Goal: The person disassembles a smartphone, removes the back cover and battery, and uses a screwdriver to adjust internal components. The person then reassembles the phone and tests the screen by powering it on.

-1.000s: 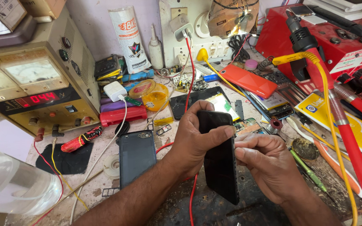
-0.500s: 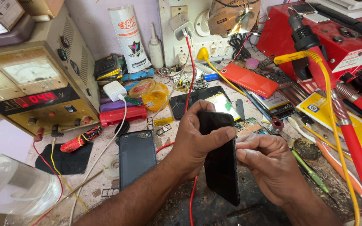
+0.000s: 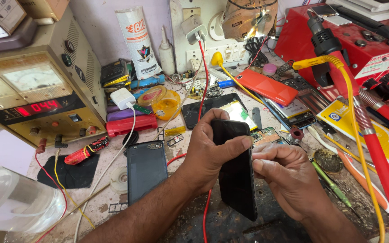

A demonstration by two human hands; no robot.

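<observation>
Nearest the camera, the left hand is wrapping around the upper part of a slim black smartphone, fingers curled over its top edge and thumb lying across its face, holding it tilted on its long edge above the scuffed dark work mat. The right hand is closing against the phone's right edge, thumb and forefinger pressed together in a pinch at that edge; whether something small is sitting between them cannot be told.

A thin red wire is running under the left wrist, just beside the phone's lower end. Left of the forearm, a dark rectangular phone back cover is lying flat, and a clear glass dome is crowding the near left corner. To the right, a green-handled tool and a thick red hose wrapped in a metal spring are hemming in the right hand.

Farther back, an opened phone with a yellow battery, a flat orange-red phone and a white charger plug are cluttering the bench. A beige bench power supply with a red digital readout is walling the left side, a red station box the right, leaving little free room beyond the mat.
</observation>
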